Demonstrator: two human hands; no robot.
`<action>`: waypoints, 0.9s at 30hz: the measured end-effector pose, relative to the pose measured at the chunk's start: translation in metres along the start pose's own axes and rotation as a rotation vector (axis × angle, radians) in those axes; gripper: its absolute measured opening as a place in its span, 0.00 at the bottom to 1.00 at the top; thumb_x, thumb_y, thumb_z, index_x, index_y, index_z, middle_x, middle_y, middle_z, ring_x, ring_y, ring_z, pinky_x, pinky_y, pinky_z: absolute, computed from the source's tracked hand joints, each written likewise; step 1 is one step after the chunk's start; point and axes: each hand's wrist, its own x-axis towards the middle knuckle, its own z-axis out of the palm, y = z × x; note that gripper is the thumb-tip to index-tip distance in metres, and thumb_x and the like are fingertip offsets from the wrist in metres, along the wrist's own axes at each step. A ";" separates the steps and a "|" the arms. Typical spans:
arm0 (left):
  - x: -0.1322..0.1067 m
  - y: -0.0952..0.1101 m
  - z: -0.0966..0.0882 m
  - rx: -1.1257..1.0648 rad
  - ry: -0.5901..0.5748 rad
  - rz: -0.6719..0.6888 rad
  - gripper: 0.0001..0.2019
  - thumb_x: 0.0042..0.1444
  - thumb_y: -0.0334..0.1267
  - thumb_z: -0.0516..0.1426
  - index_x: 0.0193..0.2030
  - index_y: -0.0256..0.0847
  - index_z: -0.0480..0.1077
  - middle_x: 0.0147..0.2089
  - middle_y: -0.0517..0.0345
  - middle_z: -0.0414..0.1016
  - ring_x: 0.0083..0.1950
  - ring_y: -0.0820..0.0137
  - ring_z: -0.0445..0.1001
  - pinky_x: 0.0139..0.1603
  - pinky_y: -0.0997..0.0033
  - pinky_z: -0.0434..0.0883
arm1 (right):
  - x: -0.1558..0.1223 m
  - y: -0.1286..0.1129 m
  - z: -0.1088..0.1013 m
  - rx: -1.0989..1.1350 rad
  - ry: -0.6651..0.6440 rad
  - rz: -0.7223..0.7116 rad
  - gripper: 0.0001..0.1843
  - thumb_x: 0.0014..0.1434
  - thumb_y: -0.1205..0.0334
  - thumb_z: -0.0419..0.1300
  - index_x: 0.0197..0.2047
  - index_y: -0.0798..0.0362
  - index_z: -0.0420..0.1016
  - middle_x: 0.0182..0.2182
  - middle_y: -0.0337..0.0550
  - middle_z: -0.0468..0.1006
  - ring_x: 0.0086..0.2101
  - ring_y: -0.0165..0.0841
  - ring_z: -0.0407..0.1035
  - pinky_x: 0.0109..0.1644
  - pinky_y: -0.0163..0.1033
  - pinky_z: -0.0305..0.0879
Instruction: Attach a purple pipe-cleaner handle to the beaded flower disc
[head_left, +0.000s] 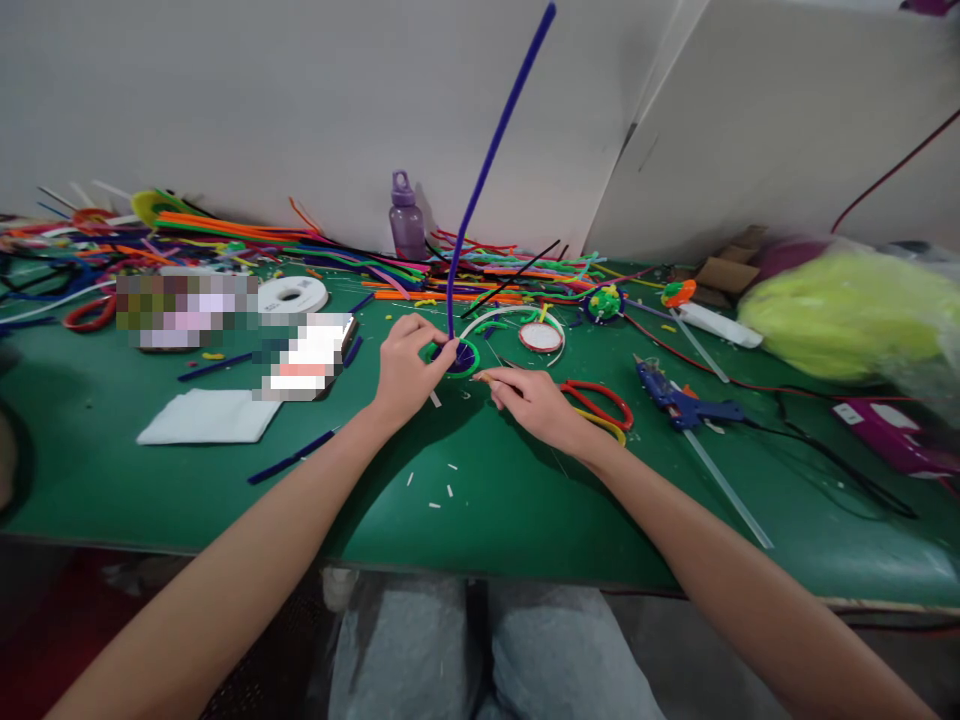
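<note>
My left hand [409, 368] pinches the lower end of a long purple pipe cleaner [487, 170] that rises steeply up and to the right. Its base meets a small round piece with a green rim and purple centre [459, 358] lying on the green table [480, 500]. My right hand [534, 402] rests on the table just right of that piece, fingers closed around a thin pointed tool with an orange tip [484, 378]. Red-handled scissors [600, 402] lie directly beside my right hand.
A blue glue gun [679, 400] with glue sticks lies right. Piles of coloured pipe cleaners [300, 245] line the back. Also here: a purple bottle [406, 218], white tape roll [292, 295], white paper [210, 415], yellow-green bag [840, 315], finished round pieces [604, 302].
</note>
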 end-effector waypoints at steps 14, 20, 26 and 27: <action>0.000 0.000 0.000 0.002 -0.003 0.005 0.07 0.54 0.36 0.58 0.26 0.41 0.69 0.31 0.58 0.70 0.36 0.67 0.69 0.40 0.64 0.68 | -0.001 -0.001 0.000 0.039 -0.039 0.033 0.15 0.63 0.63 0.49 0.42 0.55 0.77 0.24 0.38 0.76 0.26 0.28 0.67 0.32 0.33 0.58; 0.000 0.000 0.001 0.009 -0.006 0.004 0.07 0.54 0.36 0.58 0.26 0.42 0.69 0.31 0.58 0.69 0.36 0.67 0.69 0.40 0.65 0.68 | 0.000 0.001 -0.001 0.051 -0.068 0.030 0.16 0.61 0.67 0.49 0.45 0.55 0.76 0.26 0.38 0.76 0.26 0.27 0.67 0.32 0.32 0.59; 0.000 0.000 0.000 0.004 -0.004 0.006 0.06 0.54 0.36 0.58 0.26 0.42 0.69 0.31 0.58 0.69 0.37 0.67 0.69 0.40 0.64 0.68 | -0.001 0.002 0.000 0.021 -0.033 0.010 0.15 0.61 0.65 0.51 0.43 0.53 0.78 0.32 0.41 0.80 0.29 0.29 0.69 0.32 0.33 0.60; 0.000 0.000 0.000 0.003 -0.004 0.006 0.06 0.54 0.36 0.58 0.26 0.42 0.69 0.31 0.58 0.69 0.37 0.67 0.69 0.41 0.64 0.68 | -0.002 0.003 0.001 0.023 -0.031 0.004 0.14 0.61 0.65 0.51 0.42 0.53 0.79 0.33 0.41 0.81 0.29 0.29 0.70 0.32 0.33 0.60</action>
